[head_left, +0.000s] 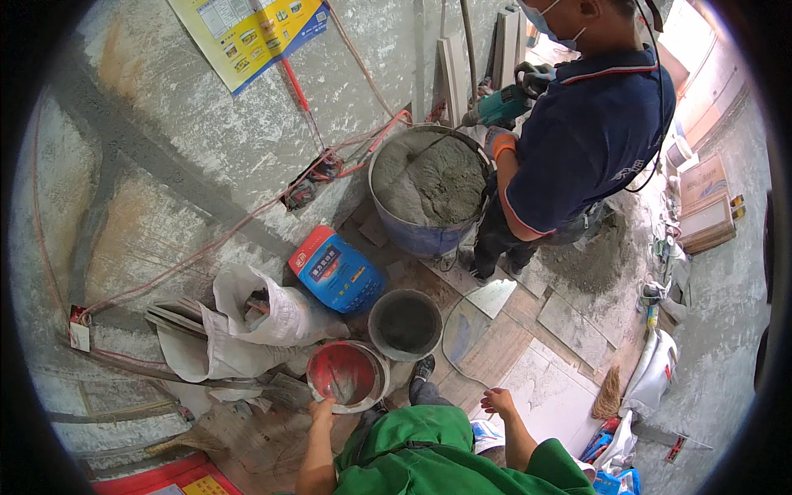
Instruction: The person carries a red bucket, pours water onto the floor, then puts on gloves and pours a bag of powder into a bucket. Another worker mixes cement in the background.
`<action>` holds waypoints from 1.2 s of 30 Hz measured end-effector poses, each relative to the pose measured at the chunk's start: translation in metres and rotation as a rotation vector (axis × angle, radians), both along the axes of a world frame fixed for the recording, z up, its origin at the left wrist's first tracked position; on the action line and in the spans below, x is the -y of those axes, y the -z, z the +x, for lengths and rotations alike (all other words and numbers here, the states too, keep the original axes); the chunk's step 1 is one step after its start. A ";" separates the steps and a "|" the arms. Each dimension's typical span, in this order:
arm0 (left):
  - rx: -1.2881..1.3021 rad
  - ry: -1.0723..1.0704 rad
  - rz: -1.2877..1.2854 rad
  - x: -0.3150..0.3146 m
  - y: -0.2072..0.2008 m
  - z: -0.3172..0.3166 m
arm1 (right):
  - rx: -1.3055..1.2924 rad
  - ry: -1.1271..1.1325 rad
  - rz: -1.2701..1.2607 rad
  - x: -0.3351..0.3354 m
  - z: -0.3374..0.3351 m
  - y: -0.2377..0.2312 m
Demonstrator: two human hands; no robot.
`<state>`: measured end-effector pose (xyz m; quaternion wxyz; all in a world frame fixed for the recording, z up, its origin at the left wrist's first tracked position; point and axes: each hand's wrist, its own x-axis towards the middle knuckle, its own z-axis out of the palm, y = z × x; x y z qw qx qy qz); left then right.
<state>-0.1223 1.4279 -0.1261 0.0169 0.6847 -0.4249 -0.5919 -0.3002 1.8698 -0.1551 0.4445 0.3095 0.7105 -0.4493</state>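
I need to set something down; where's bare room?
The pale slab between the right hand and the straw broom looks best. Left of it, the wood-look floor is open, but a cord crosses it. Around the left hand it's crowded: red-lined bucket, grey bucket, blue-and-red package, white sack.

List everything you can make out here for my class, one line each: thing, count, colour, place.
Mixing tub: one, blue, upper centre
Mortar: one mass, grey, in the tub
Co-worker: one, dark blue shirt, upper right
Power mixer: one, teal, held by the co-worker
Poster: one, yellow and blue, upper-left wall
Container: one, blue and red, left of centre
Sacks: count unclear, white, left
Brush: one, straw-coloured, lower right
Grey bucket: one, grey, below the tub
Red-lined bucket: one, red and whitish, lower centre
Garment: one, green, bottom centre
Left hand: one, bare, on the red-lined bucket's rim
Right hand: one, bare, apparently empty, lower centre
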 end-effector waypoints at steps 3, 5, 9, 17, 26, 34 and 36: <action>0.011 0.020 -0.005 0.001 0.006 0.004 | -0.005 -0.008 -0.013 0.001 -0.003 0.000; -0.009 0.053 -0.010 0.001 0.006 0.005 | -0.004 -0.009 -0.016 0.001 -0.004 -0.001; 0.000 0.071 -0.017 -0.001 0.003 0.004 | -0.003 -0.008 -0.010 0.001 -0.006 -0.001; -0.074 0.065 0.000 -0.004 -0.004 -0.001 | -0.016 -0.014 -0.022 -0.001 -0.009 0.002; 0.036 0.078 -0.012 -0.007 -0.014 -0.007 | -0.004 -0.014 -0.022 0.000 -0.005 0.002; -0.036 0.077 -0.003 -0.005 -0.007 -0.003 | 0.021 0.021 -0.029 0.000 -0.005 0.003; -0.041 0.104 0.012 -0.004 -0.005 -0.001 | 0.008 0.006 -0.036 0.001 -0.006 0.002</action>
